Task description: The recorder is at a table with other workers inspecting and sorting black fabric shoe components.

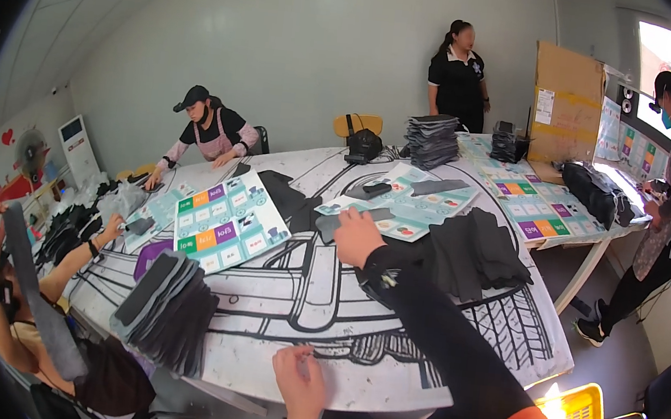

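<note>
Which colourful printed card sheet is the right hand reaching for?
The pale teal printed card sheet at the table's centre, just beyond the right hand; the other sheets lie farther away.

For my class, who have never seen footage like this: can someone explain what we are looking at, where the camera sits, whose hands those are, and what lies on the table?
There is no machine here. The one picture comes from a wide fisheye camera worn on a person's head, looking down, so straight edges bend near the rim. The two forearms entering from below are that person's own. The right hand, in a black sleeve, reaches out and rests on a light printed card in the middle of the table. The left hand rests at the near table edge and seems to hold nothing. On the table lie colourful printed sheets, a fanned stack of dark grey pieces and loose dark pieces. Other people work around the table; their hands are not the wearer's.
</note>
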### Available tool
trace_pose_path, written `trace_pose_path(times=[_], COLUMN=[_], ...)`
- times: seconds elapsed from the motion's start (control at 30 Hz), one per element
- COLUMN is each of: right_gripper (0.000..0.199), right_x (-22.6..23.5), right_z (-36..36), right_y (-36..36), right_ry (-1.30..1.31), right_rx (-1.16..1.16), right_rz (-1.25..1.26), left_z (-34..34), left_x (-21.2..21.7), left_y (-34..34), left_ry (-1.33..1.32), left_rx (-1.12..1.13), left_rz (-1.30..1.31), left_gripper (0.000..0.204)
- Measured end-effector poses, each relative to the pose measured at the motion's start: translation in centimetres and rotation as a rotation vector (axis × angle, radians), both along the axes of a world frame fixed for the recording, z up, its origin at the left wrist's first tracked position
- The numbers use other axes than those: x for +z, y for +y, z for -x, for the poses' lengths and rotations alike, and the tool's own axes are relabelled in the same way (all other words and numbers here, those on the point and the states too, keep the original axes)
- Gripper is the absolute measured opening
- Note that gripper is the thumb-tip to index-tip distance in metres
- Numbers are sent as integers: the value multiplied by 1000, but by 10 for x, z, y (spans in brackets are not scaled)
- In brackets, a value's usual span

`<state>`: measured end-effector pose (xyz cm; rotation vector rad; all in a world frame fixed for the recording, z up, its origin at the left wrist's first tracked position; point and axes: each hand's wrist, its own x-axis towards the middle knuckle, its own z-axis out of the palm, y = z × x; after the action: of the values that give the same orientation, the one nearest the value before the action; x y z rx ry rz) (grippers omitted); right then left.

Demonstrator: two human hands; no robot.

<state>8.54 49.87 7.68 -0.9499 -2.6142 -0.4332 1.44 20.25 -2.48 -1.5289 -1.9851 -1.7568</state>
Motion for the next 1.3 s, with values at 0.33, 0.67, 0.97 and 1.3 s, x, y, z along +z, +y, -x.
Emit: trace_pose_path(times=[0.33, 0.67, 0.97, 1.3], right_gripper=[35, 22, 26, 30], right_x=[-53, -16, -26, -73], right_z=[52, 26, -125, -251], right_y=[51, 15, -151, -203], right_ry=[-354, 470, 555, 425], right_rx=[-183, 274, 684, 475], right_rz=[63, 187, 754, 494], left_z=[3, 11, 30, 2], left_x=[4, -6, -44, -16], left_y=[0, 3, 2, 11], left_ry=[-80, -55, -505, 161], left_rx=[-50, -20, 49, -175], left_rz=[6, -2, -131, 99], left_gripper=[10, 11, 30, 21])
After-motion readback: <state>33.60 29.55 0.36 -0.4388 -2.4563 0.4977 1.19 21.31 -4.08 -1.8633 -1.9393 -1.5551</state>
